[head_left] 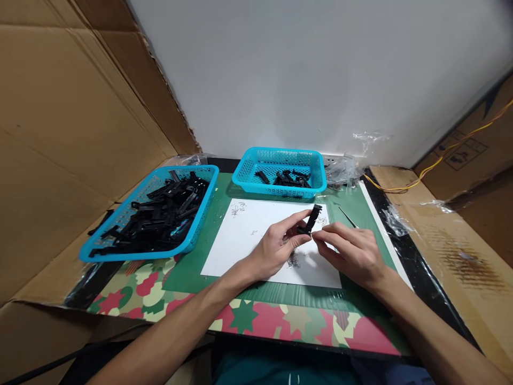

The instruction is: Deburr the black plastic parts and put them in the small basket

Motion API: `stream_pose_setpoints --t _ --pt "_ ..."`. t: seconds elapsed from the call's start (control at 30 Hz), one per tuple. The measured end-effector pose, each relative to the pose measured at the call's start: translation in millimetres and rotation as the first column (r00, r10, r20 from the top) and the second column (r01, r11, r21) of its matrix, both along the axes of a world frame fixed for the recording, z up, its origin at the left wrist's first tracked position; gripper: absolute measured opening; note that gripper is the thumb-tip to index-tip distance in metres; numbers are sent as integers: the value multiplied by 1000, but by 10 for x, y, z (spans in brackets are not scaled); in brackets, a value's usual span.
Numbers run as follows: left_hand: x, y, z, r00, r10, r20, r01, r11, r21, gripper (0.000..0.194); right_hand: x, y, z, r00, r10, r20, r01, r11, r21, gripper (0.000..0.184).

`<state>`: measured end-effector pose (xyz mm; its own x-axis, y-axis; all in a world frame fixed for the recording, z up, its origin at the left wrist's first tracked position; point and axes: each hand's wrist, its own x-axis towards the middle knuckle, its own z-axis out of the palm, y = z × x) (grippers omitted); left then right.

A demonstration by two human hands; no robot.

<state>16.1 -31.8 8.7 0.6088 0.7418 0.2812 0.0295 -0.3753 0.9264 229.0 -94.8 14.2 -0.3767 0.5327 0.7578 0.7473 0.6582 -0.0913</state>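
My left hand (276, 243) grips a black plastic part (315, 216) over the white sheet, its thumb and fingers closed round the lower end. The part's notched end points up. Close against the part's base, the fingertips of my right hand (352, 248) are pinched together; whatever they hold, if anything, is too small to make out. Beneath the hands lies the white sheet of paper (224, 251), with small dark springs or curled bits (294, 260) in loose clusters on it. A thin pointed metal tool (348, 216) rests on the green mat, beyond my right hand.
At the left stands a blue basket (202, 214) heaped with black plastic parts (168, 208). Another blue basket (252, 187), at the back, holds fewer such parts. Clear plastic wrapping (344, 170) lies beside it. Cardboard walls (72, 107) flank the table, and yellow wires (436, 163) run along the right.
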Motion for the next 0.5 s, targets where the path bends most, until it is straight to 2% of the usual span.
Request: stream_pose_setpoints --t 0.2,0.37,0.5 --pt "-20 21 -16 1000 -6 -16 7 997 74 51 25 -11 6 997 8 82 -9 1000 9 16" --pt "-26 32 -4 999 -18 -39 24 989 147 48 49 -11 -51 997 6 74 -5 1000 -10 19" --pt "-26 34 2 1000 -8 -28 11 991 131 49 51 -8 -82 998 7 66 -6 1000 -13 20"
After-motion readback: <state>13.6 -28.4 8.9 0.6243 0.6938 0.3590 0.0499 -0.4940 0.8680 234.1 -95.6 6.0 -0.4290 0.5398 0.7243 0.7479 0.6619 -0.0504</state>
